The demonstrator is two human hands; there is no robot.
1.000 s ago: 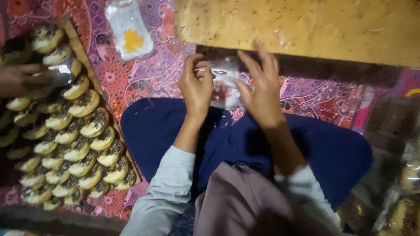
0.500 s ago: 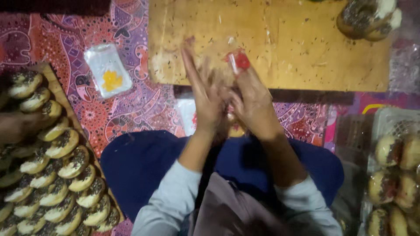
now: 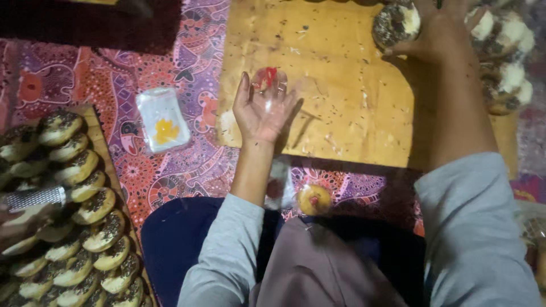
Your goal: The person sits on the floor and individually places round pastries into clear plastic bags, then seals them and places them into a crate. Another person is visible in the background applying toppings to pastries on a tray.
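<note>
My left hand [image 3: 263, 111] is palm up over the near edge of a wooden board [image 3: 330, 96]. A small clear plastic bag with a red mark [image 3: 267, 79] lies across its fingers. My right hand [image 3: 435, 34] reaches to the board's far right corner. There it grips a round doughnut [image 3: 394, 24] topped with chocolate sprinkles and white filling. More such doughnuts [image 3: 506, 51] are piled just right of that hand. Grey sleeves cover both my forearms.
A tray of sprinkled doughnuts [image 3: 85, 227] in rows fills the left side. Another person's hand [image 3: 17, 219] holds a metal grater [image 3: 37, 198] over it. A stack of clear bags with a yellow print [image 3: 163, 119] lies on the patterned red cloth [image 3: 187, 165]. A small round yellow item [image 3: 314, 199] sits by my lap.
My hands, together near my lap with the bag, have parted. The left now holds the bag open-palmed over the board, and the right has stretched far right to a doughnut.
</note>
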